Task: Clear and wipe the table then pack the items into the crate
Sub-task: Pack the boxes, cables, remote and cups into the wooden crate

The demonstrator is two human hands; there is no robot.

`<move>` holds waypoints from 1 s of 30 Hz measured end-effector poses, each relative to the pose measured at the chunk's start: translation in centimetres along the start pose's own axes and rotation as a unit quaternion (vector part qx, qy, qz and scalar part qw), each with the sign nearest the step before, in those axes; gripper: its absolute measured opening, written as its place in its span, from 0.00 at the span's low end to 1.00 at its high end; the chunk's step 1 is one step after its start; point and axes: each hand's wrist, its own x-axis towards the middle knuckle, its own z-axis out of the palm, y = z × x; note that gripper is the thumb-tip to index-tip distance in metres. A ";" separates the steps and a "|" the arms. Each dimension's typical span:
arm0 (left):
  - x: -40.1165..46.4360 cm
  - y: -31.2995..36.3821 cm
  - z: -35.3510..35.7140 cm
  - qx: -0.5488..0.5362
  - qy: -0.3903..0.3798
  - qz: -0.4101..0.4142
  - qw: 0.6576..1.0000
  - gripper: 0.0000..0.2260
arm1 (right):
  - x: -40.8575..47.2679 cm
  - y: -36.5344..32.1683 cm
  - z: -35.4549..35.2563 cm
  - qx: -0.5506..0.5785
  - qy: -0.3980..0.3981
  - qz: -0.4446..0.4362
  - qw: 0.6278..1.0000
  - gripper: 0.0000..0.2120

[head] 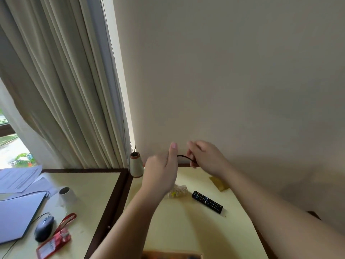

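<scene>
Both hands are raised above the far edge of the pale yellow table [186, 230]. My right hand [205, 157] pinches a thin black band or cord [184, 157] that stretches toward my left hand [162, 171], whose thumb points up; whether the left hand also grips the cord is hidden. Below them on the table lie a black remote control [207, 202], a crumpled clear plastic bottle [177, 191] with a yellow label, and a flat brownish packet [219, 184]. A cone-shaped thread spool [136, 165] stands at the table's back left corner.
A second table [89, 195] to the left carries a laptop [16, 214], a mouse [43, 228], a red lanyard card holder [54, 242], a white cup [67, 195] and papers [20, 178]. Curtains [61, 90] hang at left, a bare wall [242, 81] ahead. A brown box edge [171, 255] shows at the bottom.
</scene>
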 end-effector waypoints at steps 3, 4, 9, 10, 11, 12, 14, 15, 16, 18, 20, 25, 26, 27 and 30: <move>2.0 -0.4 -1.5 0.116 0.002 0.035 0.993 0.38 | -3.4 1.1 2.2 0.030 -0.068 0.043 0.996 0.33; 2.4 -0.6 -1.9 0.141 -0.006 0.039 0.989 0.36 | -4.6 1.0 2.6 0.054 -0.089 0.060 0.993 0.34; 1.9 -4.3 -1.5 0.082 -0.096 0.031 0.991 0.39 | -8.5 -1.3 2.5 0.264 -0.207 0.076 0.939 0.22; 1.3 -4.7 -1.0 0.033 -0.119 0.014 0.992 0.39 | -8.6 -2.0 2.1 0.298 -0.207 0.073 0.929 0.20; 0.7 -4.8 -0.5 -0.028 -0.144 -0.014 0.989 0.40 | -8.5 -2.5 1.8 0.332 -0.200 0.073 0.919 0.18; 0.1 -4.5 0.0 -0.087 -0.166 -0.056 0.981 0.43 | -8.2 -2.8 1.5 0.369 -0.191 0.077 0.906 0.18; -0.9 -4.1 1.0 -0.183 -0.180 -0.132 0.957 0.45 | -7.2 -3.5 1.1 0.453 -0.167 0.091 0.871 0.15; -1.4 -3.8 1.5 -0.211 -0.167 -0.156 0.950 0.43 | -6.7 -3.8 0.9 0.499 -0.151 0.098 0.848 0.14; -1.8 -3.4 1.9 -0.231 -0.151 -0.172 0.946 0.40 | -6.1 -4.2 0.7 0.539 -0.128 0.102 0.826 0.13; -2.9 -3.1 2.8 -0.268 -0.137 -0.181 0.936 0.38 | -4.8 -4.6 0.2 0.594 -0.070 0.093 0.796 0.12; -4.1 -3.2 3.6 -0.256 -0.130 -0.182 0.940 0.33 | -3.5 -5.1 -0.4 0.632 -0.034 0.055 0.772 0.12; -6.2 -2.4 4.2 -0.150 -0.170 -0.173 0.959 0.19 | 0.7 -2.8 -1.0 0.512 0.095 -0.023 0.854 0.13; -6.3 -1.9 3.9 -0.160 -0.183 -0.190 0.951 0.18 | 1.3 -1.7 -0.8 0.431 0.116 -0.030 0.895 0.14; -6.4 -1.3 3.5 -0.182 -0.201 -0.204 0.941 0.17 | 1.6 -0.6 -0.4 0.344 0.120 -0.030 0.931 0.14; -5.9 0.0 2.3 -0.192 -0.224 -0.214 0.931 0.17 | 1.3 4.3 2.4 0.176 0.052 0.004 0.983 0.16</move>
